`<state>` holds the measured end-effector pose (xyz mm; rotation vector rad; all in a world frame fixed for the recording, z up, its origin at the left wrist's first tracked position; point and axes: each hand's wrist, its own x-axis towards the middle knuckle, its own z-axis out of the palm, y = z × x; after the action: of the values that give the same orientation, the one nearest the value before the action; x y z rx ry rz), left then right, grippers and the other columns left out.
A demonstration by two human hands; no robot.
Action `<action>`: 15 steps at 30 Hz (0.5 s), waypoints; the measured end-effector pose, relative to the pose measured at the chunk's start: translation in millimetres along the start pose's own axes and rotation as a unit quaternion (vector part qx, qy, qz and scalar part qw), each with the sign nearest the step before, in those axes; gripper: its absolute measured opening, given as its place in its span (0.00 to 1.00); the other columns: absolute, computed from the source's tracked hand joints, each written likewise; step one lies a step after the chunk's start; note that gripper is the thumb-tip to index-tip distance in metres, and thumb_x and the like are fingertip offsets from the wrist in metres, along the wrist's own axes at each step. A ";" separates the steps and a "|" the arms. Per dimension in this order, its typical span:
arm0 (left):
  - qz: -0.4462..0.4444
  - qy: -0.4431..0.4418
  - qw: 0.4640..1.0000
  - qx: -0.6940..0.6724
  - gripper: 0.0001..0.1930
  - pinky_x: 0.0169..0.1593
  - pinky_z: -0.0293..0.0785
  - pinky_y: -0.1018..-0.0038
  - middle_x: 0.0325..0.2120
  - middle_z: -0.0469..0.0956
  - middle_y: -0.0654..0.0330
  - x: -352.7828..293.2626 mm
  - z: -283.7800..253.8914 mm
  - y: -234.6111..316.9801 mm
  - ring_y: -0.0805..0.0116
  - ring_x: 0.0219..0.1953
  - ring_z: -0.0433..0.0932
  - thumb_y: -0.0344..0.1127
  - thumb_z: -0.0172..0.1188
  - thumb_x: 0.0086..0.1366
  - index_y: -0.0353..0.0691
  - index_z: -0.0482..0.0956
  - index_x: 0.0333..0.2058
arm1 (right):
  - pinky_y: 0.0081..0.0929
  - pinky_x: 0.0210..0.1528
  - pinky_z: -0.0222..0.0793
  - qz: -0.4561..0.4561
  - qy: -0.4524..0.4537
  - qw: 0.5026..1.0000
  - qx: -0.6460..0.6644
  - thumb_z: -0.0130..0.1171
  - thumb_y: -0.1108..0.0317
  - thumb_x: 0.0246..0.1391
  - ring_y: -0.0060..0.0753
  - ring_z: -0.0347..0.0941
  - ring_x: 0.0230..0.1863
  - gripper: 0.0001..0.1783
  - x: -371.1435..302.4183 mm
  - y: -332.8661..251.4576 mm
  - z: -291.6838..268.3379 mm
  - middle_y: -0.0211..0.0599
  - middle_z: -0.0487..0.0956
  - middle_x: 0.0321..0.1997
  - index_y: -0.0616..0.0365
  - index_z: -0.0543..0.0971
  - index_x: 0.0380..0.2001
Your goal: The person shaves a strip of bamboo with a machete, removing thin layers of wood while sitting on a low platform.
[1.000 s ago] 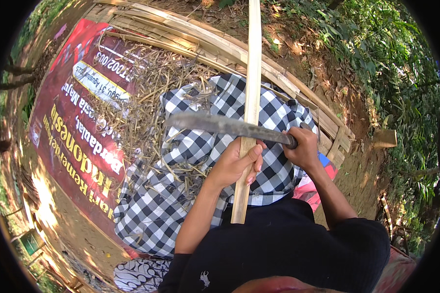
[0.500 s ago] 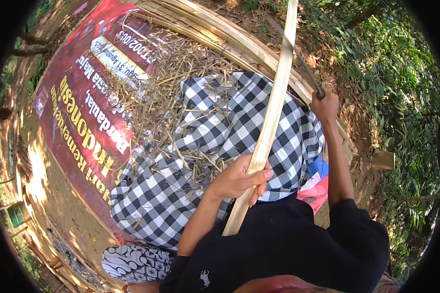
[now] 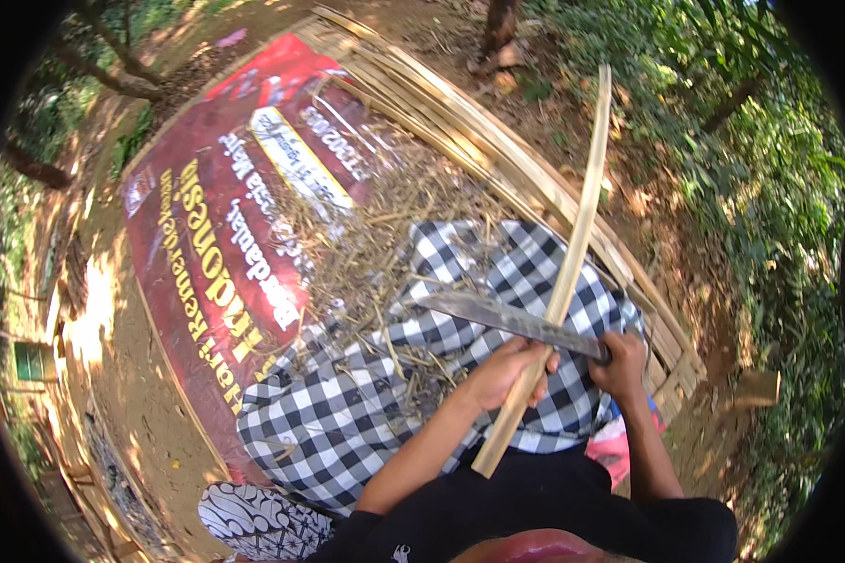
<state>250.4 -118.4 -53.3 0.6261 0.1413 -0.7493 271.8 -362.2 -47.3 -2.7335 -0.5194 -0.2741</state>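
Here, both hands closed: left hand (image 3: 509, 368) around bamboo strip (image 3: 573, 251), right hand (image 3: 622, 364) hiding machete (image 3: 498, 315) handle.

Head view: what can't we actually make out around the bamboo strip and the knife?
- Knife handle: wrapped inside the right hand.
- Bamboo strip: the stretch under the left hand is covered by its fingers.
- Blade-to-strip contact: the blade lies in front of the strip, so cut depth cannot be told.
- Checked cloth: the near edge is hidden by the person's dark clothing.

A black-and-white checked cloth (image 3: 366, 422) strewn with dry shavings (image 3: 385, 244) covers a red banner (image 3: 207, 244) beside stacked bamboo slats (image 3: 498, 159)
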 end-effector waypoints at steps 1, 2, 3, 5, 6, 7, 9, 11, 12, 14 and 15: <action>0.004 0.020 1.000 -0.015 0.12 0.13 0.69 0.77 0.32 0.72 0.59 -2.2 4.7 -0.1 0.75 0.14 0.71 0.41 0.43 0.77 0.37 0.65 0.46 | 0.44 0.26 0.65 0.007 0.020 1.000 0.011 0.66 0.68 0.33 0.51 0.72 0.21 0.09 -6.3 2.0 1.2 0.42 0.73 0.16 0.55 0.75 0.18; 0.008 0.037 0.999 -0.037 0.12 0.12 0.67 0.78 0.29 0.71 0.60 -6.5 9.2 1.7 0.76 0.12 0.69 0.41 0.44 0.77 0.37 0.66 0.42 | 0.44 0.26 0.65 0.006 0.013 1.000 0.000 0.66 0.68 0.32 0.51 0.73 0.21 0.09 -8.4 0.2 -3.7 0.42 0.74 0.16 0.55 0.75 0.18; 0.012 0.033 0.999 -0.010 0.11 0.11 0.66 0.78 0.27 0.70 0.62 -9.3 7.0 3.7 0.76 0.11 0.68 0.41 0.44 0.76 0.39 0.65 0.44 | 0.44 0.26 0.65 -0.002 0.016 1.000 -0.014 0.66 0.68 0.30 0.51 0.73 0.21 0.10 -11.7 1.4 -3.8 0.41 0.74 0.17 0.55 0.75 0.19; 0.021 0.040 0.998 0.046 0.10 0.08 0.63 0.79 0.22 0.67 0.64 -15.2 10.5 12.7 0.79 0.09 0.66 0.40 0.42 0.77 0.40 0.65 0.45 | 0.44 0.26 0.67 -0.003 0.010 1.000 -0.009 0.66 0.67 0.29 0.50 0.73 0.21 0.11 -12.9 -3.2 -7.3 0.40 0.75 0.17 0.54 0.77 0.21; 0.033 0.047 0.994 0.096 0.12 0.09 0.63 0.79 0.23 0.67 0.64 -17.2 13.5 17.2 0.78 0.08 0.66 0.41 0.38 0.77 0.39 0.65 0.46 | 0.43 0.27 0.68 -0.007 0.016 1.000 0.000 0.67 0.66 0.29 0.49 0.74 0.21 0.11 -12.5 -3.0 -3.6 0.39 0.76 0.18 0.53 0.78 0.21; 0.054 0.054 0.989 0.129 0.15 0.09 0.62 0.79 0.18 0.65 0.65 -20.7 17.6 20.2 0.78 0.07 0.64 0.42 0.37 0.78 0.39 0.64 0.36 | 0.43 0.27 0.68 -0.013 0.015 1.000 -0.009 0.67 0.65 0.29 0.49 0.74 0.21 0.10 -10.3 -5.5 -0.2 0.39 0.76 0.18 0.53 0.78 0.20; 0.073 0.063 0.981 0.168 0.23 0.09 0.61 0.79 0.12 0.61 0.66 -25.5 11.4 18.4 0.78 0.06 0.63 0.45 0.34 0.79 0.40 0.62 0.24 | 0.43 0.28 0.69 -0.015 0.007 1.000 0.005 0.67 0.64 0.29 0.48 0.75 0.22 0.10 -1.6 -16.0 7.0 0.38 0.77 0.18 0.52 0.78 0.20; 0.075 0.061 0.975 0.198 0.27 0.09 0.61 0.79 0.08 0.58 0.67 -35.4 5.6 22.3 0.78 0.05 0.62 0.48 0.32 0.80 0.43 0.60 0.20 | 0.43 0.29 0.70 -0.027 -0.003 0.999 0.025 0.67 0.63 0.29 0.47 0.76 0.24 0.11 10.1 -16.9 16.4 0.37 0.78 0.20 0.51 0.78 0.21; 0.073 0.058 0.977 0.193 0.26 0.09 0.61 0.79 0.09 0.58 0.67 -36.0 6.7 23.8 0.78 0.05 0.62 0.48 0.33 0.80 0.42 0.60 0.21 | 0.43 0.30 0.70 -0.031 0.000 0.999 0.021 0.67 0.63 0.28 0.46 0.76 0.25 0.12 14.3 -8.9 14.1 0.36 0.78 0.21 0.51 0.78 0.22; 0.072 0.057 0.979 0.183 0.24 0.10 0.62 0.79 0.12 0.60 0.67 -39.8 13.3 31.6 0.79 0.06 0.62 0.48 0.34 0.80 0.41 0.61 0.24 | 0.42 0.32 0.70 -0.038 0.011 0.999 0.019 0.67 0.62 0.27 0.45 0.77 0.27 0.15 19.9 11.2 18.0 0.35 0.79 0.22 0.50 0.78 0.25; 0.069 0.089 0.975 0.189 0.27 0.10 0.61 0.79 0.10 0.58 0.68 -42.9 29.4 36.1 0.79 0.06 0.60 0.50 0.34 0.80 0.43 0.60 0.21 | 0.42 0.32 0.70 -0.046 0.018 0.998 0.028 0.66 0.64 0.26 0.47 0.76 0.26 0.14 24.7 17.0 20.4 0.36 0.78 0.21 0.51 0.77 0.23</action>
<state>240.4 -89.7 2.2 1.0569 0.1188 -0.5875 303.4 -361.7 -65.0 -2.6498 -0.6337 -0.3252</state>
